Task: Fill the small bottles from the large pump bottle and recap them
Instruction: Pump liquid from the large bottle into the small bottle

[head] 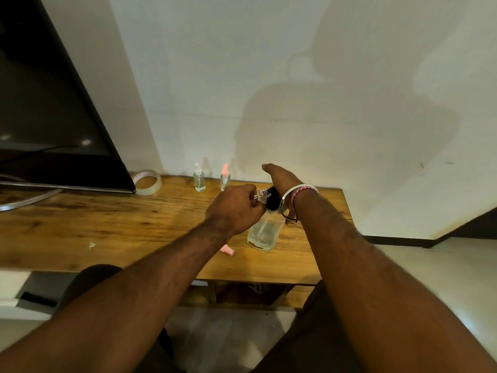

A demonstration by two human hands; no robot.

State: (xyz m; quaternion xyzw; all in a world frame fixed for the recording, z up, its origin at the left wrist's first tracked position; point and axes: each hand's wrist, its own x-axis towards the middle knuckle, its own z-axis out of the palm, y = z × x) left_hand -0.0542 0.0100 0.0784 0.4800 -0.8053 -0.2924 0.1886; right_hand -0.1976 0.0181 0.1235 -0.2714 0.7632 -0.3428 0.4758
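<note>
Right now your left hand (233, 207) is curled tight round a small bottle (260, 196), holding its open neck tipped toward the black pump head (272, 201) so whatever comes out of the spout should land inside. Your right hand (279, 176) lies over the pump from above, thumb straight and stretched forward; it looks set to press down, though the fingers beyond are hidden, so you cannot tell whether they curl round the head or just rest on it. A bangle (285, 198) and red thread (301, 193) sit at that wrist.

Below both hands stands the pump bottle (265, 234), clear, low on liquid, upright on the table (107, 227) near its right end. Just left of its base lies a pink cap (227, 250), probably the one off the bottle you hold, kept close for recapping.

At the back, by the wall, two more small bottles stand side by side: one with a clear top (199, 179), one with a pink top (225, 178). Both appear capped, parked out of the way. Further left sit a tape roll (148, 182) and a dark screen (53, 117).
</note>
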